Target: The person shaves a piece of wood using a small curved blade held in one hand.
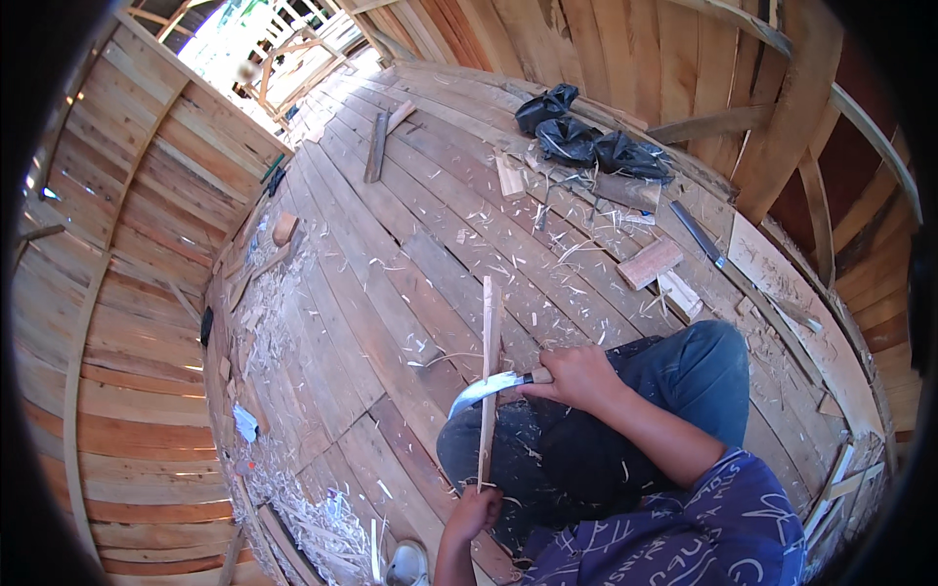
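Note:
My left hand (pixel 474 512) is closed round the near end of a long thin wooden strip (pixel 490 327), which points away from me across my bent leg. In my right hand (pixel 583 379) is the handle of a knife with a curved, sickle-like blade (pixel 482 391). The blade lies across the middle of the strip, its tip reaching past the strip's left side. A thin curled shaving (pixel 447 357) shows just beyond the blade; whether it is still joined to the strip I cannot tell. My right fingers hide most of the handle.
Shavings (pixel 322 518) lie heaped along the left wall and scattered over the plank floor (pixel 342 322). To the right are wood blocks (pixel 650 264), a saw-like dark flat tool (pixel 697 232) and black plastic bags (pixel 596 145). A board (pixel 376 146) lies farther off, toward the bright opening.

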`<action>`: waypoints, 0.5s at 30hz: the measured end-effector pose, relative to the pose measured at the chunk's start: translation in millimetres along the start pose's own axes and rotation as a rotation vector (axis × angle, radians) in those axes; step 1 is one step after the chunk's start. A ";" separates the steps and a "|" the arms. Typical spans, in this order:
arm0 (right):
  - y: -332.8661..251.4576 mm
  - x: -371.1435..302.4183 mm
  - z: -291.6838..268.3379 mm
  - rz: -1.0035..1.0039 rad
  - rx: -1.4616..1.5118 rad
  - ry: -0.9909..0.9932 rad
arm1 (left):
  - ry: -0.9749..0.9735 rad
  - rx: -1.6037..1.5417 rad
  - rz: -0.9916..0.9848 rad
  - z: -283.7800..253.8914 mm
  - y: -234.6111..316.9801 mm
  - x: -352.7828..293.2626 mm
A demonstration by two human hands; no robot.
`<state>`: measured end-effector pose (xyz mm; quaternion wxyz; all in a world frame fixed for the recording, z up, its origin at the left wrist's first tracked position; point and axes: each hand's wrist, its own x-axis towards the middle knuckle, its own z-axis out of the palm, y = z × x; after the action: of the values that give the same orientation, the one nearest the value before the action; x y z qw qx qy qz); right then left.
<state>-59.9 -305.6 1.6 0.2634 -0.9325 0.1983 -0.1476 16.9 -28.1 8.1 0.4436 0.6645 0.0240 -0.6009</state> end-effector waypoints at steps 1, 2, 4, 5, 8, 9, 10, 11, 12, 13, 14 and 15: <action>0.3 -4.8 9.6 0.013 0.022 0.039 | -0.012 0.003 -0.004 -1.4 0.3 0.4; 1.4 -10.4 16.2 0.026 0.036 0.076 | -0.031 0.002 -0.006 -2.6 -1.4 2.4; -4.6 -22.3 28.2 0.127 0.135 -0.004 | -0.058 0.002 -0.028 -6.0 -5.6 6.5; -7.5 -27.0 32.5 0.177 0.191 -0.042 | -0.068 0.003 -0.049 -8.7 -7.3 8.7; -5.5 -24.3 27.6 0.253 0.552 -0.296 | -0.057 -0.007 -0.061 -7.6 -8.3 7.8; -4.0 -22.2 25.5 0.289 0.689 -0.409 | -0.049 -0.012 -0.056 -7.0 -8.2 7.2; -0.7 -21.9 24.0 0.303 0.745 -0.443 | -0.044 -0.003 -0.045 -7.6 -9.5 7.8; 3.1 -21.8 24.3 0.317 0.801 -0.478 | -0.040 0.005 -0.034 -9.7 -12.5 7.7; 6.1 -22.5 23.7 0.330 0.857 -0.513 | -0.036 0.012 -0.024 -10.0 -13.2 9.0; 3.7 -25.5 21.6 0.285 0.852 -0.428 | -0.022 0.019 -0.031 -9.8 -12.3 8.3; 0.0 -33.3 17.1 0.242 0.851 -0.343 | -0.006 0.028 -0.042 -9.2 -12.0 7.2; -3.2 -39.3 9.8 0.198 0.849 -0.260 | 0.011 0.035 -0.053 -8.2 -11.5 6.0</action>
<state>-89.7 -281.2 -11.3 0.6581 -0.7291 0.1738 -0.0715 18.5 -19.0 -4.3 0.4156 0.6746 0.0334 -0.6091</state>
